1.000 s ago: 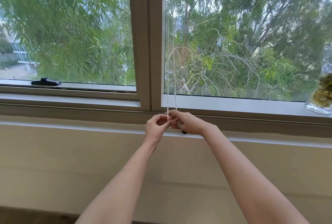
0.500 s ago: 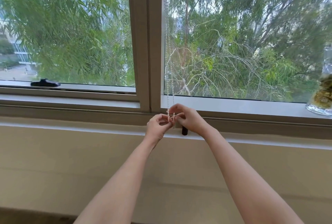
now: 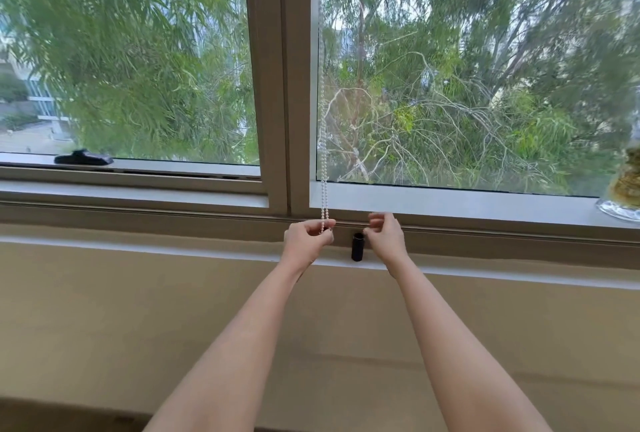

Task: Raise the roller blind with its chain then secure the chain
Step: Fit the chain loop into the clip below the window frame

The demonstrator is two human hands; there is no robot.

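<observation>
Left hand (image 3: 308, 241): fingers pinched on the lower end of the bead chain (image 3: 324, 161), which hangs in front of the window frame (image 3: 277, 85). Right hand (image 3: 386, 234): loosely curled, holding nothing, just beside a black clip (image 3: 357, 246).

No readable txt, labels, brands, nos. or signs anywhere in view.
</observation>
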